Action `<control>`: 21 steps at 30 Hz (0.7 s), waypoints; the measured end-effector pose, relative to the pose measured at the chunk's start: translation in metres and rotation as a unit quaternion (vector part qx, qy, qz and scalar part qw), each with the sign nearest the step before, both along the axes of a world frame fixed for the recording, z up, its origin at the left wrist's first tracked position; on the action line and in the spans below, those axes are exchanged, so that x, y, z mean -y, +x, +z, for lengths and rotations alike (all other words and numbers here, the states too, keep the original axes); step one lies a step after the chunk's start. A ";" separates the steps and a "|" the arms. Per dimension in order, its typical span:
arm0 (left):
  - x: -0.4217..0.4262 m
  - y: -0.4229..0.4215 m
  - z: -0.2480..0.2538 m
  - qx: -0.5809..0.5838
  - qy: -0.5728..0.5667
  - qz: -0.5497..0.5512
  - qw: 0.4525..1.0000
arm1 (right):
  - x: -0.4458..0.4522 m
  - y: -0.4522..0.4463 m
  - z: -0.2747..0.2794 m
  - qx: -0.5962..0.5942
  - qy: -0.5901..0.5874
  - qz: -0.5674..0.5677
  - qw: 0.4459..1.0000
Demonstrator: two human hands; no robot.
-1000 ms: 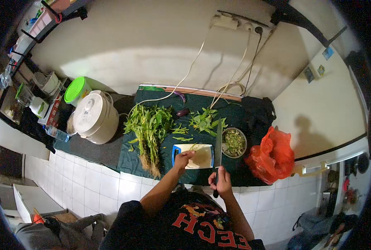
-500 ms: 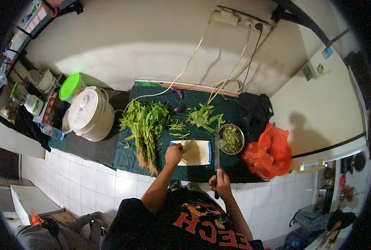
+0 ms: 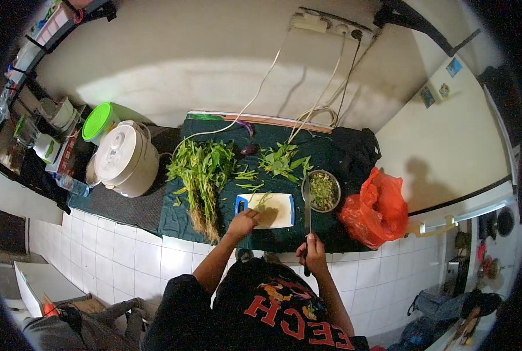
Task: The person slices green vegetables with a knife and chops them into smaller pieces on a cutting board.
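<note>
My left hand (image 3: 244, 224) is over the lower left of the white cutting board with blue ends (image 3: 278, 212); its fingers are bent together, and what they hold, if anything, is too small to name. A green stem piece (image 3: 265, 200) lies on the board. My right hand (image 3: 312, 254) grips the black handle of a knife (image 3: 307, 219), blade pointing up, between the board and a metal bowl of chopped greens (image 3: 323, 191). Cut stems (image 3: 248, 175) and loose leaves (image 3: 281, 161) lie behind the board. Left of it is a rooted leafy bunch (image 3: 202, 175).
A white rice cooker (image 3: 126, 158) and a green-lidded container (image 3: 98, 124) stand at the left. An orange plastic bag (image 3: 376, 209) sits at the right, near a black bag (image 3: 357, 149). Eggplants (image 3: 248, 150) and a white cable (image 3: 226, 127) lie at the back.
My left hand has moved off the board's middle to its lower left edge. My right hand still holds the knife upright. The whole view has shifted slightly.
</note>
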State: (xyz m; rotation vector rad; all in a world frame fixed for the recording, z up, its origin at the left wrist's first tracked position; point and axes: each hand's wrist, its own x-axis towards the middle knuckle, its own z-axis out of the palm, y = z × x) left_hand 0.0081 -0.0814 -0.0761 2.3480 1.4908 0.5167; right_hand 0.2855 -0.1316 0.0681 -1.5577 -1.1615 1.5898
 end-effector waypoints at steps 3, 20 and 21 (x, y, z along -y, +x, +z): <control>0.009 -0.003 -0.004 -0.026 -0.008 -0.019 0.999 | 0.003 0.005 -0.007 0.014 -0.003 -0.010 1.000; -0.060 0.047 -0.004 -0.038 0.011 0.035 0.999 | 0.065 0.017 -0.060 0.282 0.047 0.120 0.951; -0.060 0.048 -0.006 -0.037 0.007 0.034 0.999 | 0.067 0.015 -0.062 0.277 0.034 0.128 0.952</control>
